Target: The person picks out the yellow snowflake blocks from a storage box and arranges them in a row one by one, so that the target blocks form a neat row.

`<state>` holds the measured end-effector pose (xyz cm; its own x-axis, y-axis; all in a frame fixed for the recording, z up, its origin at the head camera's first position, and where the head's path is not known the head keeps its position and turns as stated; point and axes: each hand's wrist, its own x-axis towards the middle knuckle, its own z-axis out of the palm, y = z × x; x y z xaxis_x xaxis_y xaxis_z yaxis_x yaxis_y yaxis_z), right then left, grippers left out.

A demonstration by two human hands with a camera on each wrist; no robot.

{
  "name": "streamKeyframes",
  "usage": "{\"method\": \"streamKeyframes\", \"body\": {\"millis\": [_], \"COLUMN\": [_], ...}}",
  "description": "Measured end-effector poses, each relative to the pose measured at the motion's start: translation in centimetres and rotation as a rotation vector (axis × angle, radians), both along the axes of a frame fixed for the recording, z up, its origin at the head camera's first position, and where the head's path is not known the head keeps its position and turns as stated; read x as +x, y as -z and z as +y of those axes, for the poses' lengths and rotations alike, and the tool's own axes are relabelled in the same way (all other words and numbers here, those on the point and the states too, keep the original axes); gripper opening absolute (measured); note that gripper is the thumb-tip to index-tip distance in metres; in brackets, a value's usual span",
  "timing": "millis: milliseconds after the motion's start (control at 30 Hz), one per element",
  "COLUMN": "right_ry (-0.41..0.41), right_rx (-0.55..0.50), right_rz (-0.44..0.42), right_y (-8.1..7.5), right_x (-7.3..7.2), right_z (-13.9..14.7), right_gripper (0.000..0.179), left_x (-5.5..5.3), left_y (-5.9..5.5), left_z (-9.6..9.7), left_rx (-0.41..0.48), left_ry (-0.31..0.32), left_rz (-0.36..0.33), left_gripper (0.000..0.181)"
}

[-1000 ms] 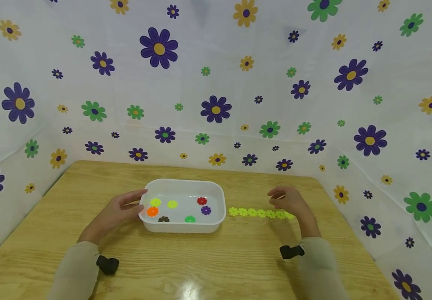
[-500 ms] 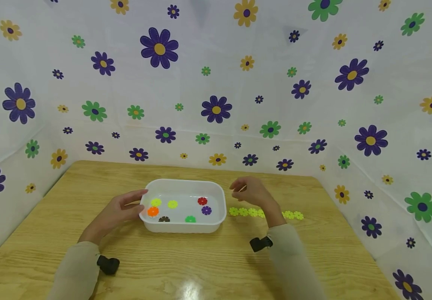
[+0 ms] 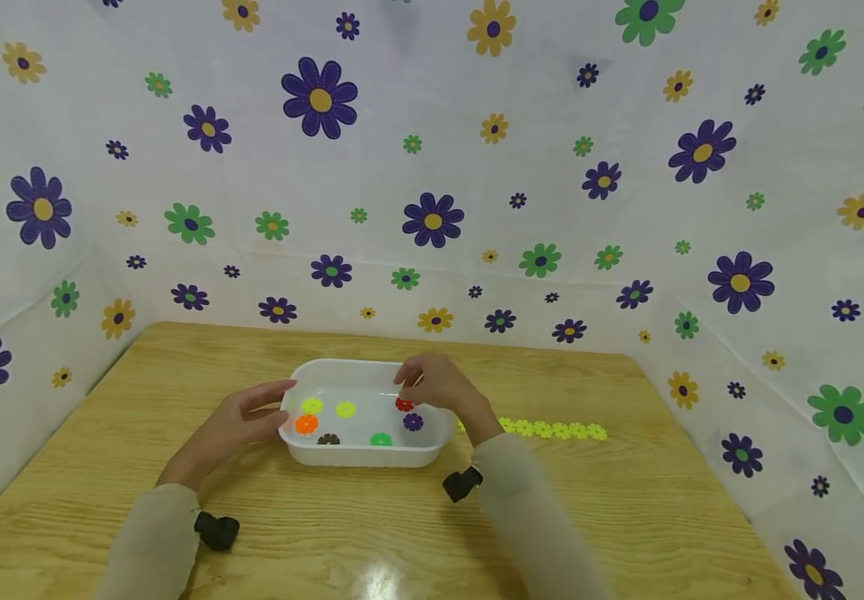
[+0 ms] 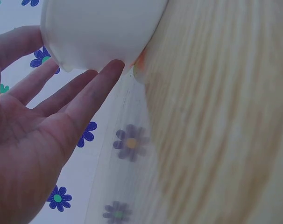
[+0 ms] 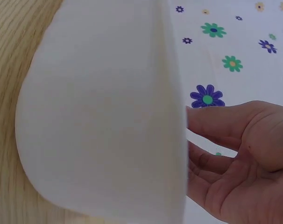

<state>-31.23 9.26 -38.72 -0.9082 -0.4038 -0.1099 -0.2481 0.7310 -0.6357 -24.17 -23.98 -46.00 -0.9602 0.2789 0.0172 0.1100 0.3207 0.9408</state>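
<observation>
A white plastic tub point(image 3: 364, 455) stands on the table. My left hand point(image 3: 232, 425) touches its left end with extended fingers, and the left wrist view shows the fingertips point(image 4: 114, 66) against the tub's wall. Inside lie flower-shaped plastic discs: a red disc point(image 3: 405, 404), a purple disc point(image 3: 412, 422), a green disc point(image 3: 381, 439), a brown disc point(image 3: 328, 439), an orange disc point(image 3: 307, 424) and two yellow discs point(image 3: 345, 409). My right hand point(image 3: 442, 387) hovers over the tub's right side, fingers bent, just above the red disc. In the right wrist view the tub's wall hides its fingertips.
A row of joined yellow-green discs point(image 3: 551, 430) lies right of the tub, its left part covered by my right forearm. The wooden table point(image 3: 312, 533) ends at a flower-printed curtain point(image 3: 372, 183) at the back and sides.
My right hand has moved left from above the row of yellow-green discs to over the tub. My left hand and the tub have stayed in place.
</observation>
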Motion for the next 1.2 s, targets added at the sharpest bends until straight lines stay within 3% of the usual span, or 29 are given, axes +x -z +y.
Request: {"method": "streamKeyframes", "body": {"millis": [300,467,667,1200], "right_ry": [-0.067,-0.118,-0.116,-0.134], "right_rx": [0.01,0.044,0.106,0.204], "right_rz": [-0.052,-0.004,0.035,0.033], "right_y": [2.1,2.8,3.5,4.1], "right_x": [-1.0,-1.0,-1.1,-0.5], "right_z": [-4.2,-6.1,-8.0,-9.3], "right_gripper": [0.01,0.012,0.014,0.018], "left_x": [0.0,0.0,-0.2,-0.1], "left_y": [0.2,0.2,0.3,0.2], "left_z": [-0.1,-0.1,-0.2,-0.3], "left_rx": [0.002,0.01,0.022,0.027], "left_ry": [0.008,0.011,0.012,0.022], "left_rz": [0.005,-0.012,-0.023,-0.003], "left_gripper": [0.061,0.062,0.061,0.061]}}
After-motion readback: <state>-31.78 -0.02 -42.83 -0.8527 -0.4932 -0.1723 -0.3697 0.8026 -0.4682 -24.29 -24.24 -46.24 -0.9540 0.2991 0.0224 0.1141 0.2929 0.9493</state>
